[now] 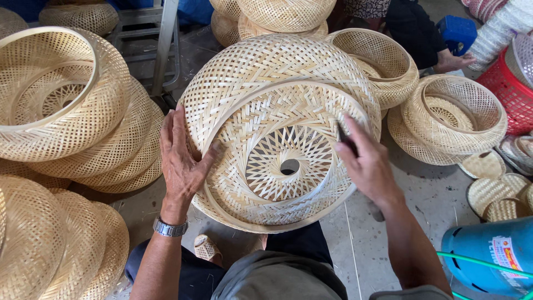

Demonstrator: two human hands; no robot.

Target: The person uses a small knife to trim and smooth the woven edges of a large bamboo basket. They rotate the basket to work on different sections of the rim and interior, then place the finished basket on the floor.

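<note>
Head view: one camera looks down on a seated person's lap and both hands.
Basket (277, 89): a round woven bamboo shade, tilted on its edge above the knees, open side toward the camera, a small hole at the centre of the weave.
Left hand (180, 158): spread flat on the basket's left side, thumb hooked over the inner rim, fingers pressed on the outer wall; it steadies the basket and grips nothing else. A watch (169, 228) sits on the wrist.
Right hand (369, 164): closed round a thin dark tool (344, 136) whose tip meets the inner rim on the right; it may be a blade or a burner tip, too small to tell.
Handling: it looks light and springy, stiff at the rim hoops, thin and easily crushed in the open weave near the hole; the rim is the best place to hold, as the left hand does.
Count, left: about six finished baskets (61, 94) stacked in two piles.
Count, right: two deep baskets (452, 116) and roughly four small flat woven discs (486, 191).
Count, top: at least three more baskets, cut by the frame.
Other: a blue cylinder (488, 255) at lower right, a red crate (508, 91), and another person's hand (452, 61) near the top right.
</note>
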